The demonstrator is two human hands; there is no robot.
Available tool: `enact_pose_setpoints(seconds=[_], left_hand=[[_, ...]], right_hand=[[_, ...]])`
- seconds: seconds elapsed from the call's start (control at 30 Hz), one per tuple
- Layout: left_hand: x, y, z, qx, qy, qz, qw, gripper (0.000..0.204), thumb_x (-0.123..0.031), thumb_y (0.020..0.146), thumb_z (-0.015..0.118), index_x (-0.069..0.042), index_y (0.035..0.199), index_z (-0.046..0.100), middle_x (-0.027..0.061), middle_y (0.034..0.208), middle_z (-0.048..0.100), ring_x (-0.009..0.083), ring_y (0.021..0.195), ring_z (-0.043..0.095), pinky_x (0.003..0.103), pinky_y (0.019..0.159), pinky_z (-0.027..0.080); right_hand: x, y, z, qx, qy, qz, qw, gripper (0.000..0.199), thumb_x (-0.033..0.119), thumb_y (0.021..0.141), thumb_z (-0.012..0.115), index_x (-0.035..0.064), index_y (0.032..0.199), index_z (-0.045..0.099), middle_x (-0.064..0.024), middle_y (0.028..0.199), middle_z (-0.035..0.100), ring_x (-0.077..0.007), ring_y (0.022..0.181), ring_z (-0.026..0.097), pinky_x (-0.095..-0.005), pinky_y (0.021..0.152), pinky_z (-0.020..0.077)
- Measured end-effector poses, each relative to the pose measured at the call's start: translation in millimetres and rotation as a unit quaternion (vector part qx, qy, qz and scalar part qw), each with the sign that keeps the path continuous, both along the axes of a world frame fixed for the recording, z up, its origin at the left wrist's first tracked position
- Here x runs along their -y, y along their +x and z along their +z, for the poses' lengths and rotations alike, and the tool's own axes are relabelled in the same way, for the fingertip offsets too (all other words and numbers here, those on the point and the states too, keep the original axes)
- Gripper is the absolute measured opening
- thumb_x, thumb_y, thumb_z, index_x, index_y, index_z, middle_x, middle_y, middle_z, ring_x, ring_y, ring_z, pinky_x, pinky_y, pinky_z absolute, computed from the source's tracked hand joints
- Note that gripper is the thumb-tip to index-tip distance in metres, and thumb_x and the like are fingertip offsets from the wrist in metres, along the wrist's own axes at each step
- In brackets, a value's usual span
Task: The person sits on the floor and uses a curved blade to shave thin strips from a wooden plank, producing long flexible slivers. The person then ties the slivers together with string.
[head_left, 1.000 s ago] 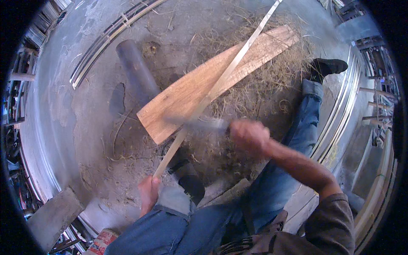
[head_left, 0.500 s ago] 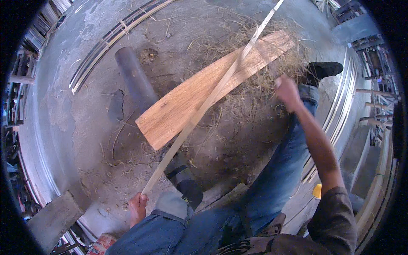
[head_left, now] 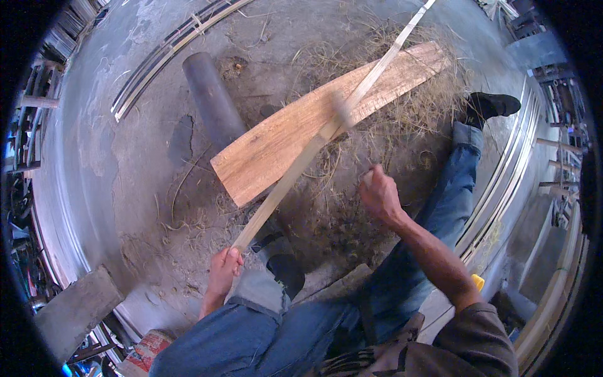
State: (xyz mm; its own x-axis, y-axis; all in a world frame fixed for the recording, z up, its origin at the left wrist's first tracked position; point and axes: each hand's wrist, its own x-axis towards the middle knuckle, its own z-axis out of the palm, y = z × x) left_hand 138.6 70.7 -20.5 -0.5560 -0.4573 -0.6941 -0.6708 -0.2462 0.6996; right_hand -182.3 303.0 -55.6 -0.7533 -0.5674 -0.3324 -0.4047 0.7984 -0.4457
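Over grey floor, my left fingers pinch a long pale wood strip slanting far-right; right of it, right fingers squeeze a pale handle.

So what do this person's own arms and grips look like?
The right forearm is bare below a dark grey-brown sleeve ending near the elbow. The left grip and right grip wear no gloves; no watch or cables show. No left sleeve shows.

Strip diag. on plank; cyl. L.
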Motion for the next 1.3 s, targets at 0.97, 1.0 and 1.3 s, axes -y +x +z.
enact_pose_setpoints(seconds=[0.97, 1.0, 1.3], left_hand=[[8, -42, 16, 0.096, -0.017, -0.215, 0.972, 0.039, -0.031, 0.096, 0.041, -0.003, 0.075, 0.057, -0.0003, 0.056, 0.047, 0.007, 0.05, 0.042, 0.025, 0.049, 0.036], [10, -41, 15, 0.116, -0.061, -0.237, 0.963, 0.04, -0.032, 0.095, 0.041, -0.003, 0.073, 0.057, -0.0001, 0.055, 0.047, 0.007, 0.05, 0.043, 0.025, 0.048, 0.036], [12, -48, 27, 0.058, -0.073, -0.218, 0.971, 0.04, -0.033, 0.096, 0.041, -0.004, 0.072, 0.055, -0.0001, 0.052, 0.047, 0.0088, 0.047, 0.045, 0.027, 0.046, 0.036]], right_hand=[[36, 116, 24, 0.109, -0.039, 0.243, 0.963, 0.014, 0.017, 0.085, 0.047, 0.0052, 0.092, 0.05, -0.0127, 0.082, 0.061, -0.0319, 0.076, 0.065, -0.0462, 0.056, 0.0528], [37, 113, 34, 0.119, 0.008, 0.241, 0.963, 0.015, 0.018, 0.084, 0.048, 0.0059, 0.092, 0.051, -0.0127, 0.082, 0.061, -0.0325, 0.075, 0.064, -0.0446, 0.057, 0.0531], [28, 68, 39, 0.128, 0.122, 0.214, 0.961, 0.015, 0.015, 0.082, 0.047, 0.0057, 0.093, 0.048, -0.0183, 0.084, 0.06, -0.041, 0.075, 0.06, -0.0488, 0.063, 0.0504]])
